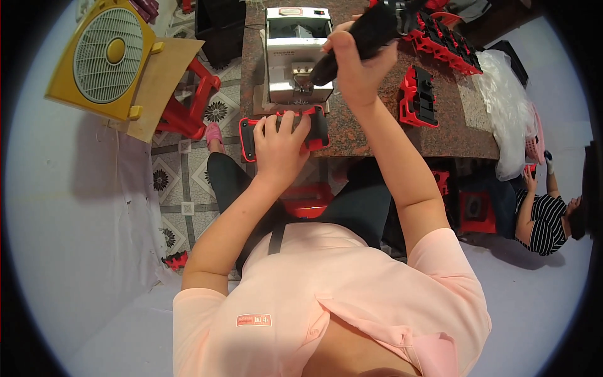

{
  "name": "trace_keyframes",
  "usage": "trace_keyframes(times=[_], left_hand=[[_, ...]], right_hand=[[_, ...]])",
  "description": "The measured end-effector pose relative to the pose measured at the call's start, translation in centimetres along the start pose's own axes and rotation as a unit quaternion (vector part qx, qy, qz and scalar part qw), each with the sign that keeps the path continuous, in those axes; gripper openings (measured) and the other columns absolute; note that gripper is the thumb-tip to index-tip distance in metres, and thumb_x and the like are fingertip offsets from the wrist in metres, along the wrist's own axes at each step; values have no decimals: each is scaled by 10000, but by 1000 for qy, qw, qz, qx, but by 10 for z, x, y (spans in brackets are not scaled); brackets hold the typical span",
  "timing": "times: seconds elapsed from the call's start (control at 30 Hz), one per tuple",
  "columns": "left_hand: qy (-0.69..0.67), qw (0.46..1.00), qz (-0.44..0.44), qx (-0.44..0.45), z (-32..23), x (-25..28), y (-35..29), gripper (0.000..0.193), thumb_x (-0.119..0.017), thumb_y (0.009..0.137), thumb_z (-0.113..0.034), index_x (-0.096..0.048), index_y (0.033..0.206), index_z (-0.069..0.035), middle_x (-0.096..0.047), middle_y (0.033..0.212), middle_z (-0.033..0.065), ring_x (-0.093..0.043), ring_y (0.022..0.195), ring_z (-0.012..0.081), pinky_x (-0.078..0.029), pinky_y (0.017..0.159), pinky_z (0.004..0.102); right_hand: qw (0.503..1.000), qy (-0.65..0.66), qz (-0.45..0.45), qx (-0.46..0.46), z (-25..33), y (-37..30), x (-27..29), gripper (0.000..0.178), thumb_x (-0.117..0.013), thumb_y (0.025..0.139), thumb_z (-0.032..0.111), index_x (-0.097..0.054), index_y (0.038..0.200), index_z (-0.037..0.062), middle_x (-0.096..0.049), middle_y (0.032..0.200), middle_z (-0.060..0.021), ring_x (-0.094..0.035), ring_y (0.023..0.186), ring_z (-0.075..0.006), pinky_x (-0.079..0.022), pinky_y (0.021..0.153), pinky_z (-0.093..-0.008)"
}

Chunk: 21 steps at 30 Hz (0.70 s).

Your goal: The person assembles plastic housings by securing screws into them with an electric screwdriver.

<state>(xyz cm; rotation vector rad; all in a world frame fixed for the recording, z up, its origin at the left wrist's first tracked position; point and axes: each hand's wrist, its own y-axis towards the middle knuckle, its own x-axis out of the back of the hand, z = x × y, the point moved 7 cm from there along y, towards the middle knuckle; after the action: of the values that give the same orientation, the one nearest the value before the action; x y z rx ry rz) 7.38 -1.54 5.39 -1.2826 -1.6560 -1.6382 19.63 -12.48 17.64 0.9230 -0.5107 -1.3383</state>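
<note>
My left hand point(281, 147) lies over a red-and-black plastic part point(249, 139) at the table's front edge, its fingers curled over the top and holding it. My right hand point(365, 72) is raised above the table and wrapped round a black electric screwdriver point(372, 31). One rounded end of the screwdriver points toward the front of a white box-shaped machine point(290, 69), which looks like a screw feeder. It stands just beyond the plastic part and has a metal fitting low on its front. The screwdriver's far end is partly cut off by the picture's upper rim.
More red-and-black parts point(419, 97) stand on the speckled stone table point(377, 135), with a row point(443, 44) farther right. Clear plastic sheeting point(505, 107) hangs over the right edge. A yellow box fan point(103, 53) stands left. Another person point(543, 217) in a striped top sits at right.
</note>
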Motion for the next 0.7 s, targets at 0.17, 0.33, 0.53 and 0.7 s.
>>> trace_keyframes(times=[0.17,0.33,0.53,0.7], left_hand=[[-30,1000,-8,-2,-2,4,2,652,-817,633,-172,-619,1254,-167,-560,1197,98,-525,1096,331,-407,1006,513],[-38,999,2,1,0,6,1,675,-828,616,-169,-617,1257,-166,-563,1195,105,-527,1095,332,-407,1003,506],[-38,999,-13,-4,0,5,0,679,-834,609,-176,-616,1252,-171,-563,1195,106,-523,1100,328,-404,997,499],[-34,999,-3,4,1,3,2,663,-832,610,-174,-619,1238,-181,-560,1195,95,-518,1101,323,-404,996,498]], right_hand=[[1000,18,6,-14,-19,-6,-12,303,-756,904,114,-490,1004,8,-648,768,-61,-621,637,-110,-520,591,-257],[1000,-19,6,-6,-23,-8,-18,298,-763,899,122,-499,989,17,-642,755,-46,-613,623,-99,-513,570,-251],[986,-138,54,-79,-36,15,-28,247,-738,910,125,-518,949,18,-632,719,-40,-620,590,-120,-509,546,-258],[994,29,5,-107,4,18,-4,244,-782,863,67,-561,957,22,-653,758,-16,-608,650,-75,-492,589,-229]])
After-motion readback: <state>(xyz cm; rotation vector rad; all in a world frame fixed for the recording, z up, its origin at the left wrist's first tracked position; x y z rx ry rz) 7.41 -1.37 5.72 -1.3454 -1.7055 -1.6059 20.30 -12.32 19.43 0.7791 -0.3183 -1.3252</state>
